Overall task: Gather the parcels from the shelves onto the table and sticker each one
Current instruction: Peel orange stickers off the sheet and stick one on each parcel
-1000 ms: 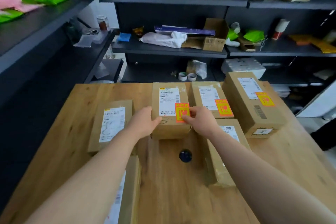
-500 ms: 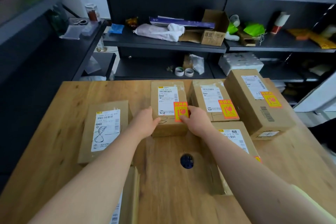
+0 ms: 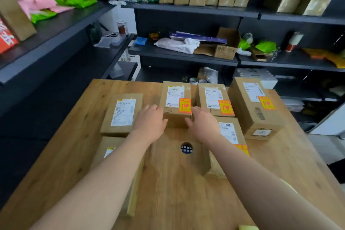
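Head view, item one: parcel (image 3: 175, 118) is sitting on the desk (image 3: 186, 196), directly between your grips. Your left grip (image 3: 149, 123) is resting fingers loose at its left side. Your right grip (image 3: 202, 124) is resting fingers loose at its right corner, beneath the orange sticker (image 3: 185, 106).

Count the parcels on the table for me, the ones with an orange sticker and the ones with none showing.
Stickered parcels: 4
Parcels showing no sticker: 2
Total: 6
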`<state>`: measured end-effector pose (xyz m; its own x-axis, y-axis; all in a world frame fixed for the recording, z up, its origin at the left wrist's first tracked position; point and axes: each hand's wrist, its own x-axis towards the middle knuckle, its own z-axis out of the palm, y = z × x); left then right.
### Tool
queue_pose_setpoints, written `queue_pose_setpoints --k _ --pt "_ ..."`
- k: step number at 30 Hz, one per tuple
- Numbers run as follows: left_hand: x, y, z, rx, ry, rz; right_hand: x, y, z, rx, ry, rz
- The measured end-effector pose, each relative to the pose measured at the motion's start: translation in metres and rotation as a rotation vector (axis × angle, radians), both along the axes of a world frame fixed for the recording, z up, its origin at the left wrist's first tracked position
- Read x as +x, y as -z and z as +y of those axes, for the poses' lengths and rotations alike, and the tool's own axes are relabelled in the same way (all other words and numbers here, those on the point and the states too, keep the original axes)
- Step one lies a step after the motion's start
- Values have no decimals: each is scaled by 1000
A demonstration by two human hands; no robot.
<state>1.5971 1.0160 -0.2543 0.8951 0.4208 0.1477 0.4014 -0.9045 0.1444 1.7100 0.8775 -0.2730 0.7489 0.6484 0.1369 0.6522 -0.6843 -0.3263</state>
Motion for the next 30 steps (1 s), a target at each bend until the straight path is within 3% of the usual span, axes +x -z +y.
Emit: queue_pose_setpoints --k 9,19,25,30 --pt "-122 8 -63 64 -108 31 -102 -11 -55 -39 -164 -22" --pt "-226 41 -35 29 -254 174 -192 22 -33 -89 -219 107" --pt "-245 59 1 -156 -333 228 -219 39 0 -153 -148 255" --pt "-243 63 17 -414 -309 114 -232 47 15 -59 -60 451"
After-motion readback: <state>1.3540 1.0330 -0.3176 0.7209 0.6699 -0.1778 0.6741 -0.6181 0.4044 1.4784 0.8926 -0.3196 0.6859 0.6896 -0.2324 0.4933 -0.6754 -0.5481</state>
